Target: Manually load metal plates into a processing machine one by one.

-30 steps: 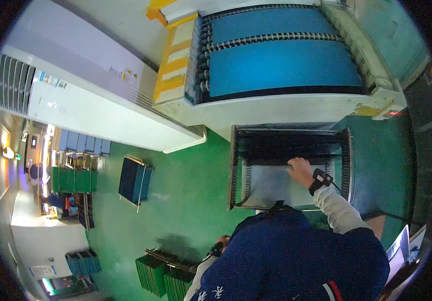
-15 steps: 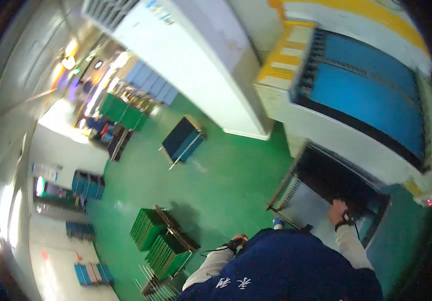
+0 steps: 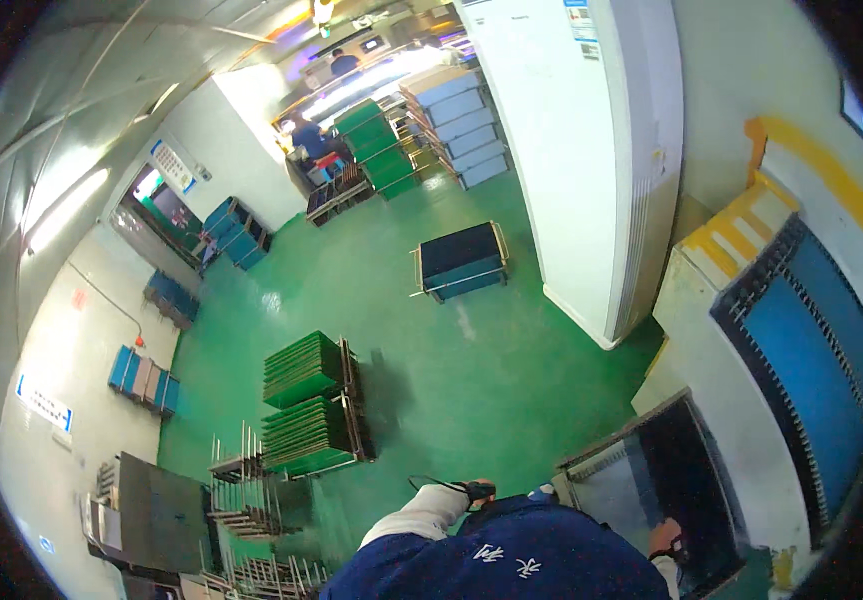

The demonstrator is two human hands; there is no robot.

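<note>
My right hand [image 3: 665, 537] is low at the right, over an open-topped dark-framed bin [image 3: 691, 450] with a grey inner panel. It appears near or against the dark side of that bin; its fingers are too small and blurred to read. My left hand [image 3: 483, 492] is bent in close to my body, at the front of my dark blue top [image 3: 551, 535]. A dark band with a cable sits at that wrist. Its fingers are mostly hidden by the sleeve and the top.
A white machine with blue panels [image 3: 811, 360] stands at the right, beside a tall white cabinet [image 3: 571, 170]. Racks of green boards [image 3: 306, 435] and a dark-topped blue bin [image 3: 463, 262] stand on the green floor. Metal racks [image 3: 246, 490] are lower left. A person [image 3: 306, 138] sits far off.
My view has swung to the left, so the machine, the cabinet and the bin sit farther right. My right hand remains over the bin and appears lower in the picture.
</note>
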